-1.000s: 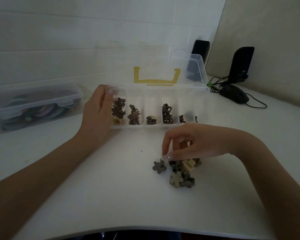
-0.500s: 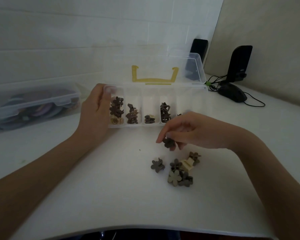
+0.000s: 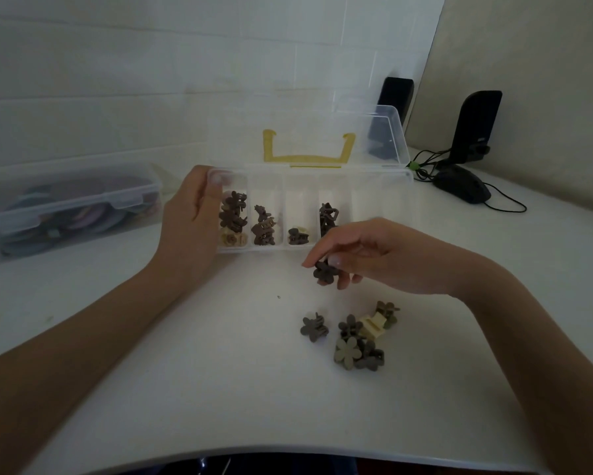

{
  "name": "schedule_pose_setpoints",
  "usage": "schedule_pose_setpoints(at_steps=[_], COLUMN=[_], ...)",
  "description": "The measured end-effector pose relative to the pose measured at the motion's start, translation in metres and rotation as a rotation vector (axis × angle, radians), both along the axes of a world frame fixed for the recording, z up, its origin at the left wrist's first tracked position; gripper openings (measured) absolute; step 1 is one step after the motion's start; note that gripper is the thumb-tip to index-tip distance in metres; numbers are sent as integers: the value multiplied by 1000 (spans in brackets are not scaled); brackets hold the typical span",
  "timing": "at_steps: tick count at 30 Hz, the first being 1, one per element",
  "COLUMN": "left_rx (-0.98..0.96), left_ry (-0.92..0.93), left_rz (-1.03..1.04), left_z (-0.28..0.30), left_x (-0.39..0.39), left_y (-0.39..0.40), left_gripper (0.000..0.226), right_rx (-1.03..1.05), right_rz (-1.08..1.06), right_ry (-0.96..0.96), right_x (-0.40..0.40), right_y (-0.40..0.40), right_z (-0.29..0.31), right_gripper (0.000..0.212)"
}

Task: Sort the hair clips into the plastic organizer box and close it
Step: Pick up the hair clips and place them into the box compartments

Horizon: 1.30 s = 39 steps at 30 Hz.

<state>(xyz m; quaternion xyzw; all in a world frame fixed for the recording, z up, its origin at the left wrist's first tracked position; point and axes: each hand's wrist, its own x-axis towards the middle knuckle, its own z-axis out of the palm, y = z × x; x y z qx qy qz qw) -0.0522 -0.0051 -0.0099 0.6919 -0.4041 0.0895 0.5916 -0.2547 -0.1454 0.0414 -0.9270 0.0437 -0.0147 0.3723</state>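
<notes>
Your right hand hangs above the white tabletop, just in front of the organizer box. Its fingers are curled and pinch a dark brown flower clip, lifted clear of the surface. Your left hand grips the box's left end, with the thumb hooked over the near left corner of the rim.

The box stands open, its clear lid raised behind it, a yellow latch on the lid's edge. The four leftmost compartments hold clips: a brown flower stack in the first, more brown ones in the second, a few small ones in the third, dark ones in the fourth, partly hidden behind your right hand.

A loose pile of clips lies on the tabletop below your right hand, with one grey-brown flower clip just left of it.

A closed clear container sits at far left. Two black speakers and a mouse stand at the back right.
</notes>
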Motion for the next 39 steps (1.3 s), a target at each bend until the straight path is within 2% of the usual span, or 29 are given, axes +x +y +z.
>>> schedule_pose_setpoints(at_steps=[5,12,16,18,22,28,30,33,36,39], left_rx=[-2,-53,-63,-64,-78,-67,-62,-50,-44,-44], left_ry=[3,95,106,97,72,97,112,104,90,78], left_rz=[8,-17,-10,-11,-13,-2,3,20,24,36], left_z=[1,1,2,2,5,5,6,7,8,8], left_x=[-2,-5,-6,-6,-8,-8,-9,-11,-12,-13], left_y=[-1,-1,-1,-1,0,0,0,0,0,-1], left_gripper=[24,28,31,30,28,27,27,26,24,23], right_rx=[25,27,-164,-295,-425,-359,-334,-242,-211,-172], right_rz=[-13,-117,-133,-112,-65,-126,-100,69,137,193], right_ry=[-122,-453,-576,-610,-618,-649,-576,-261,43,169], right_x=[2,21,50,69,103,77,53,20,6,7], right_y=[-2,11,18,25,31,22,20,22,23,26], right_z=[-2,-8,3,7,3,-7,-7,-3,-2,-6], right_gripper=[19,15,17,18,19,9,10,17,24,19])
